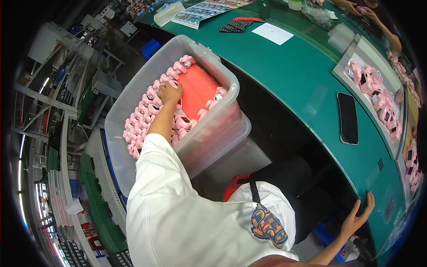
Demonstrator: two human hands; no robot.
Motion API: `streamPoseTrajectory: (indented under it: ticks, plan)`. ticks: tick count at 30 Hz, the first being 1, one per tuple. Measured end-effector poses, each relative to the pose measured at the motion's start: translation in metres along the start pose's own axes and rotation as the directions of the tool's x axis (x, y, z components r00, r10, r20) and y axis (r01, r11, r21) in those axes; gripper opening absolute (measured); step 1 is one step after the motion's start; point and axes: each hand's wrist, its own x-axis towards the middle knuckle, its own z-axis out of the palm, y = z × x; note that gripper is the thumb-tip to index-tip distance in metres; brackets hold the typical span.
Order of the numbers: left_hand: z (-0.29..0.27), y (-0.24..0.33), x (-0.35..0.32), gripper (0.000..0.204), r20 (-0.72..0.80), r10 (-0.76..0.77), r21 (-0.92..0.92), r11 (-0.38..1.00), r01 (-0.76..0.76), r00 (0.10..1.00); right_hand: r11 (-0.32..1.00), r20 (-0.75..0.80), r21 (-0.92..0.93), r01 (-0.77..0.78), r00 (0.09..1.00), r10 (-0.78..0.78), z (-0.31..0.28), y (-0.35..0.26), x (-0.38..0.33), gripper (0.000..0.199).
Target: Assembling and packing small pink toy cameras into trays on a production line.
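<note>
My left hand point(170, 92) reaches into a large translucent plastic bin point(229, 75). Its fingers are closed on a pink toy camera point(175, 83), partly hidden by the hand, at the edge of the packed rows. Many more pink toy cameras point(141, 113) lie in rows along the bin's left side, some with dark screens showing. A red sheet point(195, 91) covers the layer beside them, with a few cameras along its right edge. My right hand point(358, 216), fingers apart and holding nothing, rests on the edge of the green table point(289, 84).
A black phone point(347, 118) lies on the table, near a tray point(340, 69) of pink cameras. White paper point(272, 33), a dark striped cloth point(235, 26) and printed sheets point(200, 15) lie farther back. Another person's hands point(362, 11) work at the far right. Shelving stands at left.
</note>
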Motion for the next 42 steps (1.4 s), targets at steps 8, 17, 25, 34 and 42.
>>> streamPoseTrajectory:
  ticks: [8,17,25,34,42]
  plan:
    - [0.02,-0.023,0.002,0.064,-0.125,0.343,-0.15,0.921,-0.359,0.931,1.0,-0.026,0.017,-0.006,1.0,0.007,0.007,0.006,0.001,0.037]
    - [0.019,-0.033,0.01,0.054,-0.26,0.447,-0.292,0.809,-0.511,0.856,0.998,-0.074,0.056,-0.014,0.997,0.018,0.012,-0.002,0.007,0.036]
    - [0.017,-0.01,0.002,0.046,-0.271,0.66,-0.24,0.659,-0.713,0.701,0.999,-0.08,0.022,-0.028,0.996,0.029,0.01,-0.008,0.003,0.034]
    - [-0.062,0.019,0.006,0.039,-0.554,0.44,-0.578,0.407,-0.707,0.707,0.985,-0.2,0.167,0.048,0.98,-0.014,0.003,-0.021,0.006,0.031]
    - [-0.212,0.117,-0.253,0.063,-0.022,0.814,-0.911,-0.255,0.323,0.581,0.455,-0.009,0.889,0.042,0.997,-0.074,0.045,-0.121,0.007,0.042]
